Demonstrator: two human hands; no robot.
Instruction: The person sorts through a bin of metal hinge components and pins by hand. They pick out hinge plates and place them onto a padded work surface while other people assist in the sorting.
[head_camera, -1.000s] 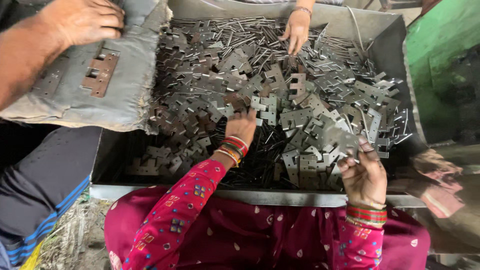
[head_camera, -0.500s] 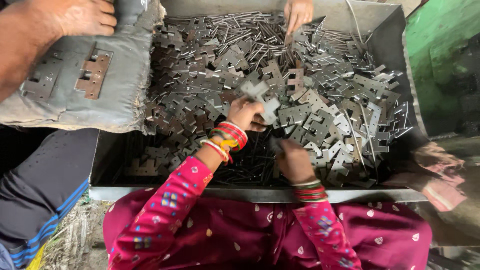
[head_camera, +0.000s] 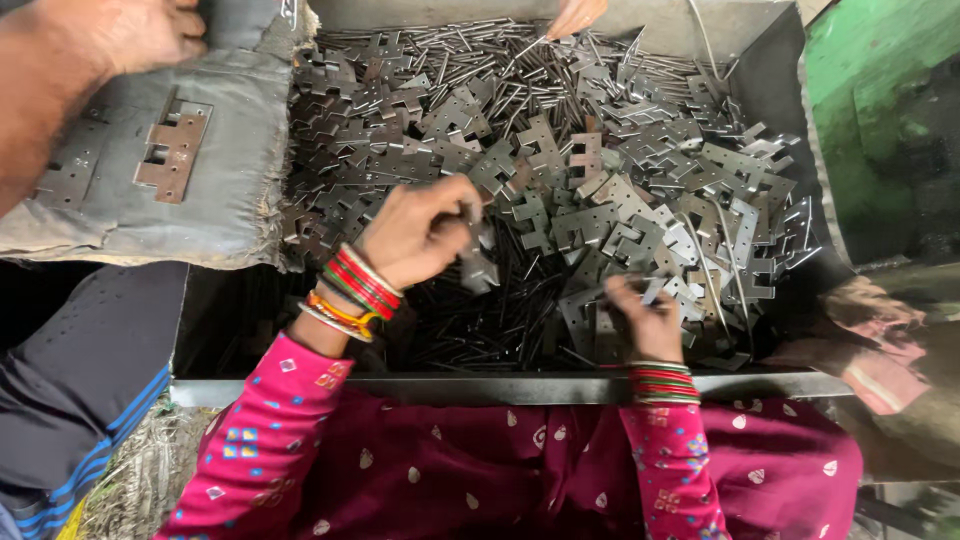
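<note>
We see the left hand (head_camera: 420, 232) closed around a grey stamped hinge plate (head_camera: 478, 262), lifted just above the dark rods at the near side of the metal tray (head_camera: 520, 385); the right hand (head_camera: 645, 318) pinches another hinge plate (head_camera: 600, 322) at the near edge of the pile of hinge plates (head_camera: 600, 180), its fingers curled on the metal. We judge that the picking goes best when each plate is taken by its flat face and drawn straight up, since the notched edges interlock and look sharp. Thin steel pins (head_camera: 480, 330) lie loose beneath and between the plates, near both hands, and could snag or come up with a plate. To the left, a co-worker's hand (head_camera: 130, 35) presses on a worn grey sack (head_camera: 170, 160) that bears a rust-brown hinge plate (head_camera: 172, 152) and overlaps the tray's left rim. At the far rim, a second co-worker's hand (head_camera: 575, 15) reaches into the same pile. A green machine housing (head_camera: 880, 110) stands to the right of the tray, well apart from our hands.
</note>
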